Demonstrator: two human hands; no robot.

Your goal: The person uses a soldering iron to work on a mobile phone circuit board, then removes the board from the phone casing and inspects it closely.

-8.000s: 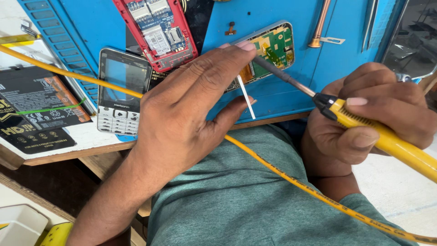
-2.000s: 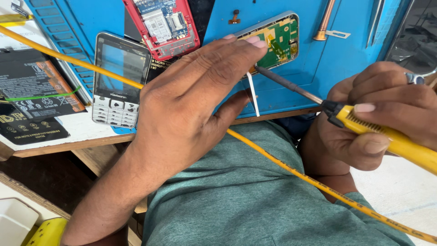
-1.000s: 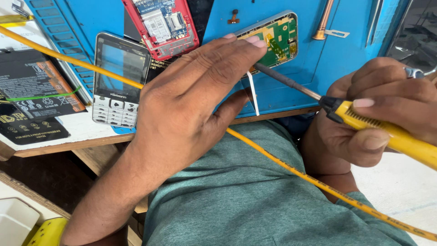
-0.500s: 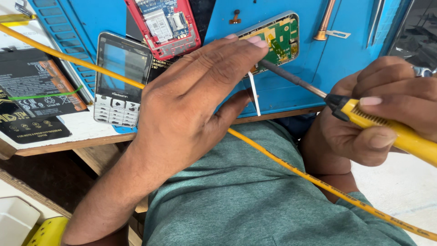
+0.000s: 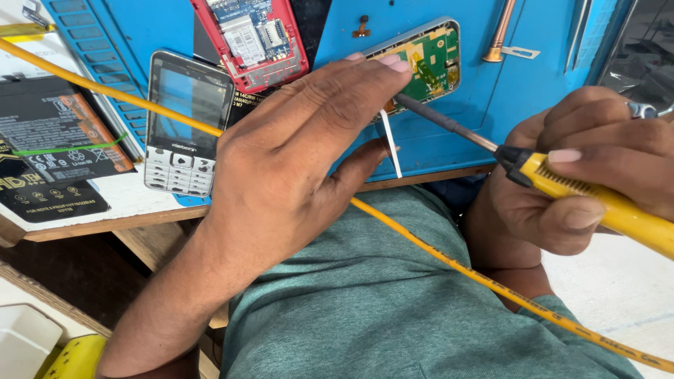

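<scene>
Left hand (image 5: pixel 295 147): fingers spread, fingertips pressing the open phone (image 5: pixel 425 60) on the blue mat (image 5: pixel 519 91).
Right hand (image 5: pixel 597 175): clenched around the yellow soldering iron (image 5: pixel 597 203), right of the phone, tip at its green board.

Mat (image 5: pixel 533 105) on bench. On mat, centre-rear: circuit board (image 5: pixel 430 62). Left hand (image 5: pixel 295 154) before it, fingertips on its left edge. Iron (image 5: pixel 562 186) in right hand (image 5: pixel 597 175) at right, tip at board's near edge. Keypad phone (image 5: pixel 184 123) left of left hand; opened phone (image 5: pixel 251 38) behind it. Battery (image 5: pixel 53 130) far left. Cable (image 5: pixel 484 281) runs from far left, under left hand, across lap.
</scene>
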